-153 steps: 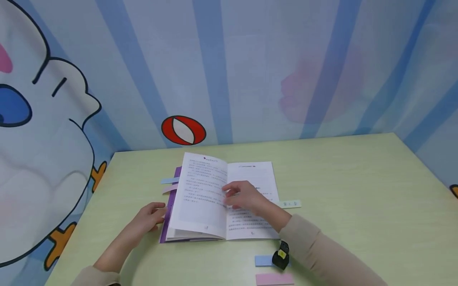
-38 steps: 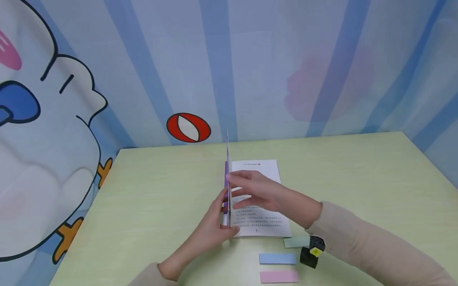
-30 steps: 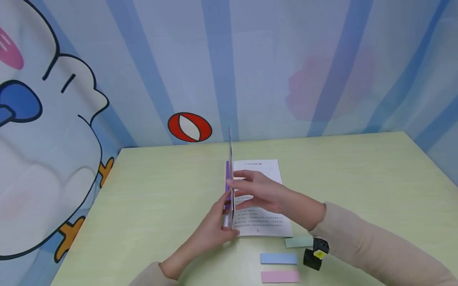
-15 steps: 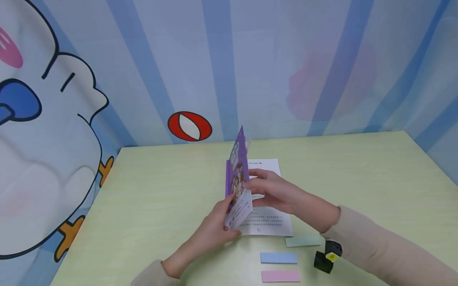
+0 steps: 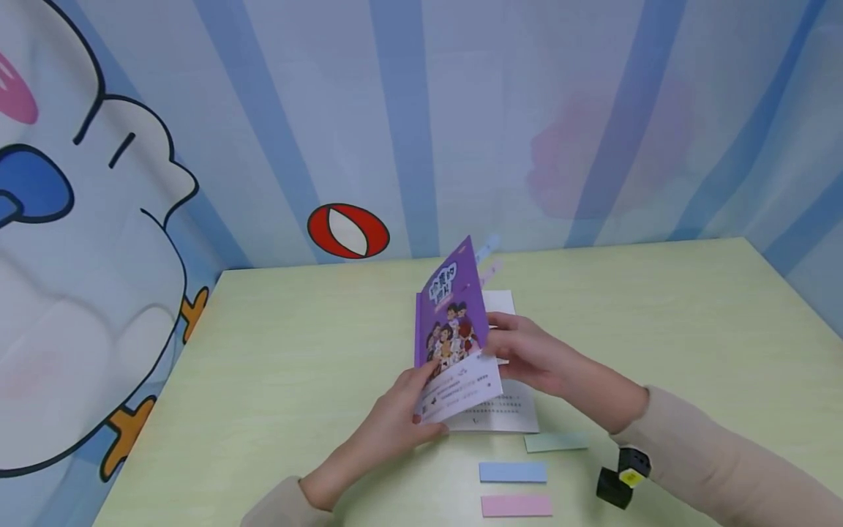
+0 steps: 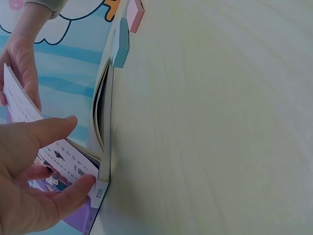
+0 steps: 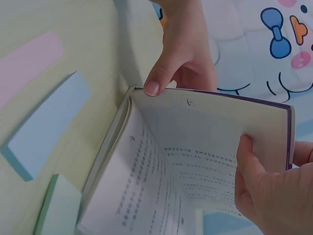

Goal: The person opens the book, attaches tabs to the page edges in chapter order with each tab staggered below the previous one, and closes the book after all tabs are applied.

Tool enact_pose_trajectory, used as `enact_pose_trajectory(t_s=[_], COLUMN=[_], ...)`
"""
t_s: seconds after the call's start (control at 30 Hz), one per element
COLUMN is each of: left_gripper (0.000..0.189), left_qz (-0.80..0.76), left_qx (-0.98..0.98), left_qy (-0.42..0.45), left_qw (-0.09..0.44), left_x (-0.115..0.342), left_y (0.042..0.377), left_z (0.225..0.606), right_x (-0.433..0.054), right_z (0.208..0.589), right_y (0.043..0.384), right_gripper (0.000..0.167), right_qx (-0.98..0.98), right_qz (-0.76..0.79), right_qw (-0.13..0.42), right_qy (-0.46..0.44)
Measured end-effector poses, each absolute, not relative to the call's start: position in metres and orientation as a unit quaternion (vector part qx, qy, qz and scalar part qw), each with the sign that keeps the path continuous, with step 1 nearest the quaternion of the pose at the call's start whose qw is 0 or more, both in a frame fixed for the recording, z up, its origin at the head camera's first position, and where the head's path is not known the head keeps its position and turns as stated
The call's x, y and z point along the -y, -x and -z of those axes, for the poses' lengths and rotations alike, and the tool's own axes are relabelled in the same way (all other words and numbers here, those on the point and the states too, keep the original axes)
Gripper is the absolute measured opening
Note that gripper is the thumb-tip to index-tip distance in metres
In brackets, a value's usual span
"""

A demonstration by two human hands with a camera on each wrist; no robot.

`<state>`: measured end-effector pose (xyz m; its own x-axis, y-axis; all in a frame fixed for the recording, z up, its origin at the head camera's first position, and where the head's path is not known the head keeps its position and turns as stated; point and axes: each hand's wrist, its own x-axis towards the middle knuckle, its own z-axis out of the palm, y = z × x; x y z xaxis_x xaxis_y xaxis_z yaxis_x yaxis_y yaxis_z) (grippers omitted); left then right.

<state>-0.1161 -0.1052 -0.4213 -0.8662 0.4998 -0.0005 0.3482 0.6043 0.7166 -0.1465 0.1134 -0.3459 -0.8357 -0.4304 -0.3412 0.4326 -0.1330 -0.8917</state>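
A purple paperback book (image 5: 454, 293) with cartoon figures on its cover stands half folded at the middle of the table, front part raised and leaning right over a printed page (image 7: 142, 186). My right hand (image 5: 536, 359) pinches the fore edge of the raised part, thumb on the inner page in the right wrist view. Down at the spine's lower end, my left hand (image 5: 398, 413) holds the book, fingers on the cover and thumb along the bottom edge. A blue tab (image 5: 487, 249) and a pink tab (image 5: 491, 272) stick out beyond the cover.
Three sticky-note pads lie in front of the book: green (image 5: 556, 442), blue (image 5: 512, 472) and pink (image 5: 516, 506). A small black wrist camera (image 5: 615, 487) hangs under the right sleeve. The table (image 5: 658, 315) meets a printed cloth backdrop at the back.
The book's front part, first lying open to the left, has come upright and swung over to the right, showing its cover. My right hand has followed it rightward; my left moved onto the spine.
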Motion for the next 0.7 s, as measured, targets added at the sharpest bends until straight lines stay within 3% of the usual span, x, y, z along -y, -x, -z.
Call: enact_pose_trajectory(t_s=[0.2, 0.47, 0.7], left_gripper=[0.082, 0.073, 0.069], left_qz=[-0.348, -0.28, -0.233], left_qx=[-0.898, -0.907, -0.919], left_qy=[-0.254, -0.313, -0.317], left_qw=[0.085, 0.02, 0.023], left_x=[0.102, 0.102, 0.1], left_y=[0.118, 0.119, 0.12], left_z=[0.422, 0.43, 0.429], right_x=[-0.129, -0.149, -0.16], right_z=[0.356, 0.376, 0.394], right_y=[0.144, 0.141, 0.139], right_gripper=[0.072, 0.072, 0.069], right_qx=[-0.599, -0.599, -0.616], right_qz=[0.748, 0.749, 0.737], right_qw=[0.284, 0.278, 0.271], right_qy=[-0.013, -0.045, -0.065])
